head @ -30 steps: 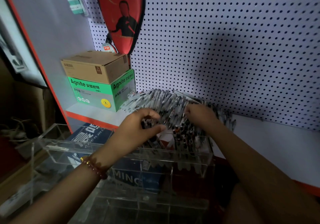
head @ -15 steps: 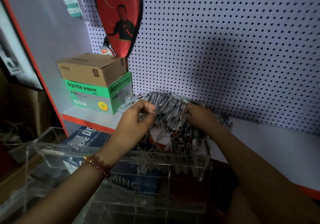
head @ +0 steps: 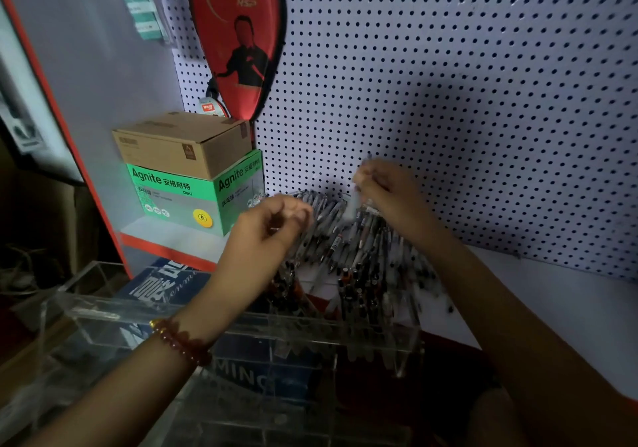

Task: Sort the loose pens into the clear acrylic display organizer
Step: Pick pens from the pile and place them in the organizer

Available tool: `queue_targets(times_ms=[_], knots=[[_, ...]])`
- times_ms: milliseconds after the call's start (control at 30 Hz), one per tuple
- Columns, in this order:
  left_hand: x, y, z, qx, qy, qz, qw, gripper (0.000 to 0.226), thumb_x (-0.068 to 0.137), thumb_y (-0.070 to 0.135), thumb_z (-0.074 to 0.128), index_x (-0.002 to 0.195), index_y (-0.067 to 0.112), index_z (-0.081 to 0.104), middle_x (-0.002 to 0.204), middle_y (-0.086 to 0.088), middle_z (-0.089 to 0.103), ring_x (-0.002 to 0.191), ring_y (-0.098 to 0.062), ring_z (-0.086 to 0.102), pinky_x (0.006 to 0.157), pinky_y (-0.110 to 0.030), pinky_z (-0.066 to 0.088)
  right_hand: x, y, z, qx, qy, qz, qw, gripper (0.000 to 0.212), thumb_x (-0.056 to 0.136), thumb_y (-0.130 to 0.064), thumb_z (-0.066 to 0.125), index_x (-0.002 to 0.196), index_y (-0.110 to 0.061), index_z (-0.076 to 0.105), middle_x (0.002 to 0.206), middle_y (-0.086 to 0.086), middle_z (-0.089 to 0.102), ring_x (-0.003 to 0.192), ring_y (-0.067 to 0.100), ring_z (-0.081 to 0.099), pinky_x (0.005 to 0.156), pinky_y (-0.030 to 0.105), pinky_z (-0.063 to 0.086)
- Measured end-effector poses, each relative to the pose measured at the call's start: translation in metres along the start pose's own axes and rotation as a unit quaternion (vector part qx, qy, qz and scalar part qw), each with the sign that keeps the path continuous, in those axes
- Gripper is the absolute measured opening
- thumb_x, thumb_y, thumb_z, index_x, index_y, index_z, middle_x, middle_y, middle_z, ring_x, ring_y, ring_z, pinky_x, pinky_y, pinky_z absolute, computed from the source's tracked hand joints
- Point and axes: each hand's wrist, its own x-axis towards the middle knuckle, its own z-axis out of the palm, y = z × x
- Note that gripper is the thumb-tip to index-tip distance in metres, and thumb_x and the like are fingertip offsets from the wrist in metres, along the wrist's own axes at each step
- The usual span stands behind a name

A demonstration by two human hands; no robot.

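Note:
A heap of loose pens lies on the white shelf against the pegboard. In front of it stands the clear acrylic organizer, with several pens upright in its right compartments. My left hand, a red bead bracelet on its wrist, hovers at the heap's left edge with thumb and fingers curled and seems to pinch a pen. My right hand is raised above the heap and pinches a pale pen that hangs down, blurred by motion.
A brown carton sits on a green Agnite box at the shelf's left. A red racket cover hangs on the pegboard. A blue box lies behind the organizer; more clear acrylic trays are below.
My right hand has risen from the heap, lifting a pale pen with it. My left hand has shifted up and left to the heap's edge and curled its fingers.

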Motion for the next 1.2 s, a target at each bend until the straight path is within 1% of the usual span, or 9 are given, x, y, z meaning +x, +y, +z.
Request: queue_targets(times_ms=[133, 333, 433, 533, 633, 733, 900, 1033, 1200], knots=[[-0.001, 0.016, 0.006, -0.125, 0.044, -0.043, 0.990, 0.003, 0.094, 0.011, 0.050, 0.092, 0.010, 0.053, 0.087, -0.006, 0.060, 0.066, -0.008, 0.060, 0.061, -0.023, 0.048, -0.009, -0.036, 0.010, 0.035, -0.090, -0.078, 0.992, 0.026, 0.095, -0.006, 0.043, 0.094, -0.028, 0.059, 0.071, -0.010, 0.061, 0.070, 0.031, 0.060, 0.064, 0.038, 0.047], [0.002, 0.009, 0.009, -0.100, -0.016, -0.028, 0.995, 0.019, 0.092, 0.000, 0.051, 0.081, 0.012, 0.041, 0.068, -0.001, 0.052, 0.046, 0.000, 0.046, 0.047, -0.015, 0.041, -0.012, -0.045, 0.017, -0.011, -0.124, -0.128, 0.984, 0.023, 0.094, -0.012, 0.049, 0.106, -0.028, 0.060, 0.079, -0.008, 0.064, 0.071, 0.019, 0.062, 0.066, 0.038, 0.050], [0.004, 0.007, 0.008, -0.109, -0.017, -0.044, 0.993, 0.021, 0.092, -0.002, 0.047, 0.079, 0.012, 0.039, 0.071, -0.007, 0.052, 0.041, -0.001, 0.045, 0.044, -0.017, 0.043, -0.007, -0.030, 0.010, -0.010, -0.094, -0.096, 0.991, 0.027, 0.096, -0.010, 0.046, 0.116, -0.027, 0.055, 0.081, -0.010, 0.062, 0.071, 0.015, 0.062, 0.065, 0.027, 0.051], [0.005, 0.005, 0.005, -0.086, 0.001, -0.036, 0.996, 0.023, 0.092, -0.002, 0.049, 0.078, 0.014, 0.040, 0.071, -0.009, 0.048, 0.041, 0.000, 0.044, 0.046, -0.018, 0.042, -0.002, 0.001, -0.008, -0.075, -0.120, -0.053, 0.989, 0.015, 0.096, -0.010, 0.050, 0.099, -0.020, 0.061, 0.087, -0.009, 0.062, 0.079, 0.008, 0.060, 0.074, 0.027, 0.048], [0.004, 0.003, 0.006, -0.087, -0.002, -0.033, 0.996, 0.022, 0.091, -0.003, 0.050, 0.078, 0.012, 0.040, 0.071, -0.009, 0.046, 0.041, 0.000, 0.044, 0.048, -0.017, 0.042, -0.006, 0.030, -0.010, -0.227, -0.305, 0.007, 0.925, 0.015, 0.092, -0.010, 0.059, 0.102, -0.010, 0.070, 0.101, 0.003, 0.066, 0.087, 0.012, 0.060, 0.084, 0.032, 0.050], [0.001, 0.003, 0.009, -0.086, -0.013, -0.029, 0.996, 0.021, 0.091, -0.003, 0.051, 0.079, 0.011, 0.041, 0.069, -0.006, 0.044, 0.042, 0.000, 0.044, 0.048, -0.016, 0.042, -0.013, 0.050, 0.003, -0.318, -0.383, 0.022, 0.867, 0.031, 0.086, -0.010, 0.066, 0.116, -0.017, 0.067, 0.123, 0.005, 0.056, 0.111, 0.020, 0.052, 0.092, 0.030, 0.044], [-0.001, 0.003, 0.008, -0.060, -0.026, -0.005, 0.998, 0.017, 0.092, -0.004, 0.051, 0.084, 0.011, 0.048, 0.077, -0.008, 0.046, 0.048, -0.001, 0.046, 0.051, -0.016, 0.043, -0.012, 0.065, 0.008, -0.333, -0.338, 0.003, 0.880, 0.020, 0.083, -0.017, 0.071, 0.102, -0.024, 0.070, 0.112, 0.000, 0.049, 0.107, 0.019, 0.044, 0.091, 0.037, 0.045], [-0.002, 0.006, 0.004, -0.010, -0.030, 0.022, 0.999, 0.028, 0.093, -0.001, 0.049, 0.099, 0.025, 0.057, 0.076, -0.015, 0.045, 0.056, -0.007, 0.049, 0.055, -0.015, 0.042, -0.009, 0.057, -0.002, -0.299, -0.307, -0.013, 0.904, 0.013, 0.092, -0.023, 0.060, 0.095, -0.014, 0.069, 0.099, 0.000, 0.054, 0.093, 0.019, 0.053, 0.083, 0.035, 0.045], [-0.004, 0.004, 0.003, -0.001, -0.014, 0.031, 0.999, 0.027, 0.097, 0.004, 0.043, 0.102, 0.026, 0.058, 0.082, -0.020, 0.051, 0.056, -0.005, 0.042, 0.052, -0.014, 0.037, -0.004, 0.011, -0.022, -0.212, -0.087, -0.047, 0.972, 0.025, 0.097, -0.026, 0.049, 0.090, -0.008, 0.064, 0.082, 0.003, 0.059, 0.072, 0.013, 0.053, 0.068, 0.023, 0.042]])
